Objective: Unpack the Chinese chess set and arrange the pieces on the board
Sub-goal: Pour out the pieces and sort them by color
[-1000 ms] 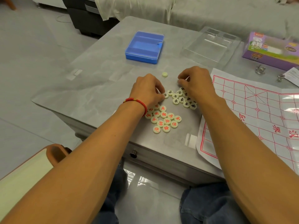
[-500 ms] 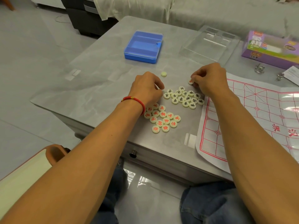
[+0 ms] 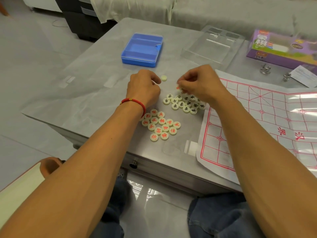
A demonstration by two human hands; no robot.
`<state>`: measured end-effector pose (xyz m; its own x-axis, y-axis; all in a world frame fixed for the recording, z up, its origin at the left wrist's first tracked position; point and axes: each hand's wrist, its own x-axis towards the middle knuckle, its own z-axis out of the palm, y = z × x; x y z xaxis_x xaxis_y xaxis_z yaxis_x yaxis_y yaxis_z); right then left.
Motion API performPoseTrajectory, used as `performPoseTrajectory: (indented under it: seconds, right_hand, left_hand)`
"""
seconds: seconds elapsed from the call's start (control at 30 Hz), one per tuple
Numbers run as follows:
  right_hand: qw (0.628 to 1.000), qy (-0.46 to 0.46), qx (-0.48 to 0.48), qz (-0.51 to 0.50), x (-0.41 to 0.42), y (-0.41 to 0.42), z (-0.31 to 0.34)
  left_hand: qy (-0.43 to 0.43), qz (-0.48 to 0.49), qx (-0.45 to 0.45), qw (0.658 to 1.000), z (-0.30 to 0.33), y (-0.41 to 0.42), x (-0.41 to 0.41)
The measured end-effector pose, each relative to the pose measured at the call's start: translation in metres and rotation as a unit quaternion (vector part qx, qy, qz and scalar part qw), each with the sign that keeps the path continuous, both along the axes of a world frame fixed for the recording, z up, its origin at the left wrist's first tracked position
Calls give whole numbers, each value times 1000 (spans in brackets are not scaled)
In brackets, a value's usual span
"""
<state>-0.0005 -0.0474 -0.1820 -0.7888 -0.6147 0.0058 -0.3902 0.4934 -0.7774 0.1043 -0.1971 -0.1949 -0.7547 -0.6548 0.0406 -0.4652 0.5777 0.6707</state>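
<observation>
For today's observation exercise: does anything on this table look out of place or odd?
One piece lies blank side up, apart from the red pile and the black pile. The paper board hangs over the table's near edge. No piece is on it yet.

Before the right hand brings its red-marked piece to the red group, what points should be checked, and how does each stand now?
1. Grip: the right hand pinches a red-marked piece at its fingertips. Ok.
2. Destination: the red pieces lie face up in one group near the table's front edge, with bare table around them. Ok.
3. Path: the left hand and wrist lie just beyond the red group, partly over its far edge. Not ok.
4. Black pieces: grouped under the right hand, apart from the red. Ok.
5. Stray piece: blank side up, colour unknown. Cannot tell.
6. Paper board: spread out, no pieces on it. Ok.
</observation>
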Motion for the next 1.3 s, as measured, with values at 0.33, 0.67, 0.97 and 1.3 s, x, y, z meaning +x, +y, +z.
performPoseTrajectory:
  seconds: [0.33,0.67,0.97,1.3]
  right_hand:
    - [951,206,125,193,48,-33,-14]
    - [982,190,18,9,9,0,0]
    - [984,175,7,-19,5,11,0]
    - [983,180,-21,-31,19,18,7]
  left_hand:
    - [-18,2,-31,999,3,-1,8]
    - [-35,-76,-162,983,-9,-6,-19]
    - [-67,-129,-164,976,2,-20,-47]
    - [-70,-62,-66,993,-4,-22,-16]
